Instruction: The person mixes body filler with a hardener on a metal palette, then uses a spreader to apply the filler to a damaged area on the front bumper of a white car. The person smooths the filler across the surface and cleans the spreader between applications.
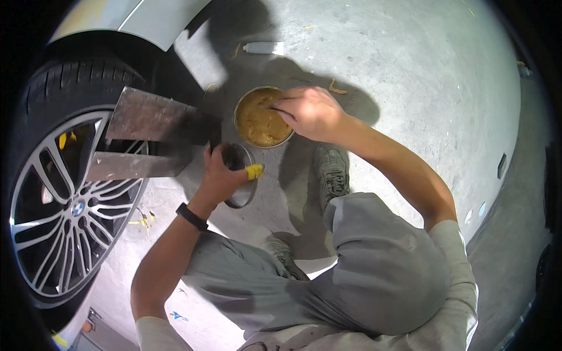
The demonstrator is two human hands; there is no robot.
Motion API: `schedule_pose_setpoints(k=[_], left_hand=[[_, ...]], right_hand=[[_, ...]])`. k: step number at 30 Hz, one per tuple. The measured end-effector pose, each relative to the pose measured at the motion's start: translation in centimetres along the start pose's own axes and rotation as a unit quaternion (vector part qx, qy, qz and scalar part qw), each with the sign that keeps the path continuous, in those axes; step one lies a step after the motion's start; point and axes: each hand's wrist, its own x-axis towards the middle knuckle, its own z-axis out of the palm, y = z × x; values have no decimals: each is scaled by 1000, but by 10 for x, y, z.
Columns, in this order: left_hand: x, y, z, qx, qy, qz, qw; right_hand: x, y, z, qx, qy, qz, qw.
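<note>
A crouching person's right hand (307, 111) dips a tool, mostly hidden under clenched fingers, into the open tin of tan paste (261, 119) on the concrete floor (421, 76). The left hand (219, 175) grips two flat metal blades (149, 137), fanned toward nine o'clock beside the car wheel (70, 199). A slip could likely scrape the rim.

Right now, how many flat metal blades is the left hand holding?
2. Both fan out from the left hand toward the car wheel: upper blade, lower blade beneath it. A third could be hidden behind them.
</note>
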Motion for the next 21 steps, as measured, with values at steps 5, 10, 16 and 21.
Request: schedule_pose_setpoints(k=[5, 10, 16, 21], left_hand=[[13, -2, 13, 2, 0, -26, 1000], [25, -16, 26, -43, 9, 1, 999], [38, -35, 37, -49, 42, 45, 997], [45, -50, 40, 281, -28, 236, 930]], right_hand=[[18, 10, 50, -219, -46, -108, 969], [25, 16, 68, -212, -112, -84, 967], [36, 9, 65, -96, -178, 68, 977], [40, 8, 67, -69, -228, 153, 959]])
